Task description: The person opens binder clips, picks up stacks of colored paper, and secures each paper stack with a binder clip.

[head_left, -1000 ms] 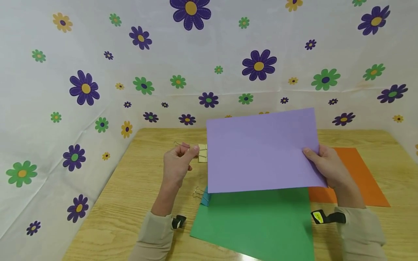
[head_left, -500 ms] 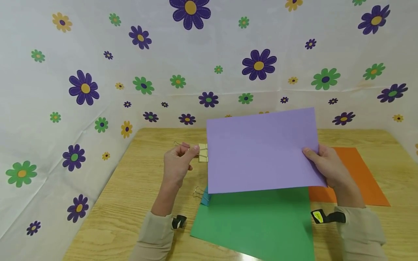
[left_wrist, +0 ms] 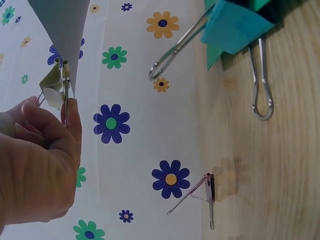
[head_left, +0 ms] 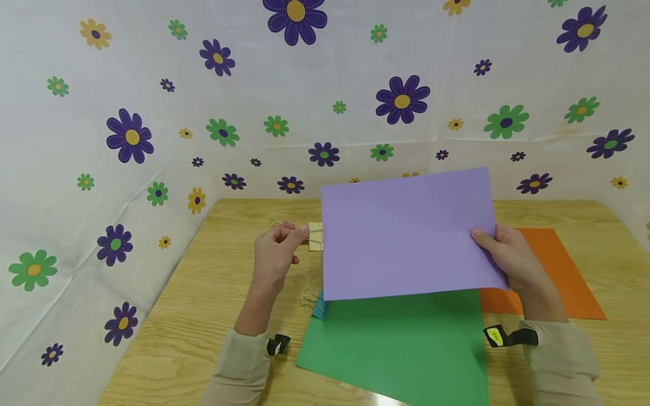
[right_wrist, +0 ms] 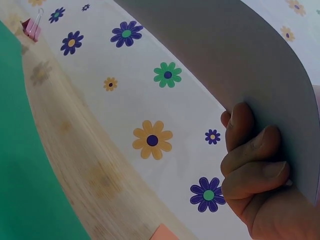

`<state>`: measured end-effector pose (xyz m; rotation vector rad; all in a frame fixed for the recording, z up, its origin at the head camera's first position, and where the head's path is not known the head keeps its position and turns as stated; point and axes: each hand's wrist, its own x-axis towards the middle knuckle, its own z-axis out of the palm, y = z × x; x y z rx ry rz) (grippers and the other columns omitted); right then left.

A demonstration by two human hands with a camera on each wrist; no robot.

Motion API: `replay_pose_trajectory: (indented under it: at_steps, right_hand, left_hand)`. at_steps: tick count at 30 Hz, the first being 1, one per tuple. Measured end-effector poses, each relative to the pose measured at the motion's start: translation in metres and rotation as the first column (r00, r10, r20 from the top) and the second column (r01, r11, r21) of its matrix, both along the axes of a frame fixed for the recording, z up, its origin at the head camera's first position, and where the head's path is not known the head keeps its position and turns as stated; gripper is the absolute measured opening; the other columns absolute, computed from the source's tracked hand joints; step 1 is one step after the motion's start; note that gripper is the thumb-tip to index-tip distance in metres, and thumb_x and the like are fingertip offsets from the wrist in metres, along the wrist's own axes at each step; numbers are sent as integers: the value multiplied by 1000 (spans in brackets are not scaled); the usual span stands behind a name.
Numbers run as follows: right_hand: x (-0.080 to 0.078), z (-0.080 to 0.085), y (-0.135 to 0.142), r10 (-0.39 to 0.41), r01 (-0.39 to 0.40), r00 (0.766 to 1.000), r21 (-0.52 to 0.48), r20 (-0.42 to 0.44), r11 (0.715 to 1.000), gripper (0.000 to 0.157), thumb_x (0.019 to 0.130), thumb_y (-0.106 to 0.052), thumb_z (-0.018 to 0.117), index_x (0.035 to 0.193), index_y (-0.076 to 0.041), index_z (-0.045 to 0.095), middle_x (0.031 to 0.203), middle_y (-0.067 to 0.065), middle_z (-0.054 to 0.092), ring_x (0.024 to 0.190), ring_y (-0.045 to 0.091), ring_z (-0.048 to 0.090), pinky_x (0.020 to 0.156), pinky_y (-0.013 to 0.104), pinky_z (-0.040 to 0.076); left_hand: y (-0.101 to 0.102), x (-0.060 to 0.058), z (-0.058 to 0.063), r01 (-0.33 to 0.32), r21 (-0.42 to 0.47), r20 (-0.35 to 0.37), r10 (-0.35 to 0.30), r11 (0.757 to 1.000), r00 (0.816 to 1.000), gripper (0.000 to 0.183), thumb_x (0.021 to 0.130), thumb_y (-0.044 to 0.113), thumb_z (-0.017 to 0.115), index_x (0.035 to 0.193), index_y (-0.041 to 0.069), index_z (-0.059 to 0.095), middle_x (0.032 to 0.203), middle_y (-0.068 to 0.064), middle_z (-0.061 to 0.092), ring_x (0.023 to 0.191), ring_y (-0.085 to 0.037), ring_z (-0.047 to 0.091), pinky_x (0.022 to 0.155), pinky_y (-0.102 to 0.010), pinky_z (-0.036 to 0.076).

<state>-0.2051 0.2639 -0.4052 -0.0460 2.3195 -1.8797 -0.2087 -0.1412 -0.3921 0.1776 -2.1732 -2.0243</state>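
Note:
In the head view my right hand (head_left: 513,256) grips the right edge of a purple sheet of paper (head_left: 406,237), thumb on the front and fingers curled behind it. The sheet is raised and tilted above the table. My left hand (head_left: 276,251) pinches the wire handles of a yellow binder clip (head_left: 315,237) at the sheet's left edge. Seen from the left wrist, the yellow binder clip (left_wrist: 52,90) sits against the sheet's edge with a finger and thumb on its handles. Below the purple paper, a green sheet (head_left: 396,344) has a blue binder clip (head_left: 320,307) on its left edge.
An orange sheet (head_left: 563,276) lies on the wooden table (head_left: 203,316) at the right, partly under the green one. A pink binder clip (head_left: 288,225) stands behind my left hand. A flower-patterned white cloth (head_left: 325,67) hangs at the back and left.

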Motion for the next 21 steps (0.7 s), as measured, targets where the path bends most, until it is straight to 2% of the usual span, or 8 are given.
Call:
replay_pose_trajectory:
  at_steps: [5,12,16,21]
  right_hand:
    - [0,-1,2,-8,8,1000,23,-3,1000,60,107,-30,43,144,15,29,81,-17,67,69,9,71,62,33,59]
    - [0,-1,3,-5,5,1000,21,-4,1000,59,107,-30,43,143,15,30,81,-17,67,69,10,71,62,32,59]
    - [0,-1,2,13,-13,1000,1,-3,1000,57,107,-28,43,142,15,29,82,-15,67,70,11,71,63,33,59]
    - [0,-1,1,26,-26,1000,0,-7,1000,57,107,-28,42,143,14,29,83,-13,67,70,11,71,64,34,59]
  left_hand:
    - [1,1,1,16,22,5,-17,1000,1000,27,90,20,75,76,4,57,99,-7,59,83,-12,70,49,-21,45]
    - [0,0,1,21,64,33,-24,998,999,29,91,17,73,80,3,51,118,-11,47,86,-12,68,52,-21,48]
    - [0,-1,0,18,101,31,-21,995,999,26,92,13,71,83,3,49,116,-10,48,84,-10,69,51,-19,48]
    - [0,-1,-1,22,103,11,-23,994,1000,25,93,11,69,84,4,47,113,-7,48,83,-10,70,50,-19,48]
